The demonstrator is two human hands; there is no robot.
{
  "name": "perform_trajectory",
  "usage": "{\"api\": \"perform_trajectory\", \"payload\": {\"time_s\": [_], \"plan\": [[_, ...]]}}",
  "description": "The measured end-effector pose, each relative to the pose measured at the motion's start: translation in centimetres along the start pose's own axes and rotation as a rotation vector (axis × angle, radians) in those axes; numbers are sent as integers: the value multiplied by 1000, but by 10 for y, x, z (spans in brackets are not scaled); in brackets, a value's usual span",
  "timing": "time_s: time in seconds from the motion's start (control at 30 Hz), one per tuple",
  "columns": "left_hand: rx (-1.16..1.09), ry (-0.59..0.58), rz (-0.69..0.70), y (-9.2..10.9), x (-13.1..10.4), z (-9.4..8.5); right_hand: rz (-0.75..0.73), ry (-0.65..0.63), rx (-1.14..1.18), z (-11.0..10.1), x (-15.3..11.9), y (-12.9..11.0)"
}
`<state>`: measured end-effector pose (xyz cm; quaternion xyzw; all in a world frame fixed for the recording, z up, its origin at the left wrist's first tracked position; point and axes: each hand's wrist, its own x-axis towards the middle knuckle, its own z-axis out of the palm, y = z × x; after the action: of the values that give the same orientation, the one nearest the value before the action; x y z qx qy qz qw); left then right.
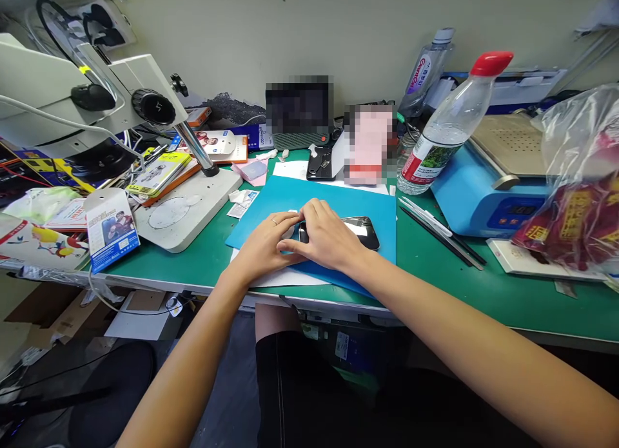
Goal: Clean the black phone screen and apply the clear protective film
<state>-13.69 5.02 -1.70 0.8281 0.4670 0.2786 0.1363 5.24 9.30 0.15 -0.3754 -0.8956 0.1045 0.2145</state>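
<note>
A black smartphone [368, 234] with a white patch on it lies on the blue mat [275, 200] at the middle of the bench. My right hand [325, 232] rests over its left part, fingers curled down at the phone's left end and thumb pointing left. Close beside it, my left hand [265, 245], with a ring on one finger, has its fingers bent together and nearly touches the right. A small whitish piece [291, 230] shows between the hands. What the fingertips pinch is hidden.
A microscope stand [193, 213] with boxes fills the left. Behind the mat lie another black phone [321, 163] and a blurred pink item [370, 145]. To the right are tweezers-like tools [442, 232], a red-capped bottle [445, 135], a blue heating plate [476, 196] and a plastic bag [575, 196].
</note>
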Motion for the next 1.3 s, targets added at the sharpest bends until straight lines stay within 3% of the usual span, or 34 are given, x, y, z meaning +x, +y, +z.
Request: {"api": "perform_trajectory", "payload": {"time_s": [0.33, 0.53, 0.7, 0.83, 0.93, 1.1, 1.3], "plan": [[60, 55, 62, -5, 1, 3, -20, 41, 36, -2, 1, 1], [107, 66, 34, 2, 1, 1, -63, 116, 78, -5, -3, 1], [77, 76, -27, 8, 4, -4, -54, 80, 52, -33, -3, 4], [44, 62, -161, 9, 17, -14, -1, 83, 249, -75, -4, 40], [3, 13, -248, 8, 33, -20, 89, 79, 341, -90, -13, 81], [-20, -8, -312, 9, 59, -19, 245, 77, 597, -70, -30, 123], [35, 13, -379, 7, 54, -22, 252, 89, 570, -54, -36, 125]]}}
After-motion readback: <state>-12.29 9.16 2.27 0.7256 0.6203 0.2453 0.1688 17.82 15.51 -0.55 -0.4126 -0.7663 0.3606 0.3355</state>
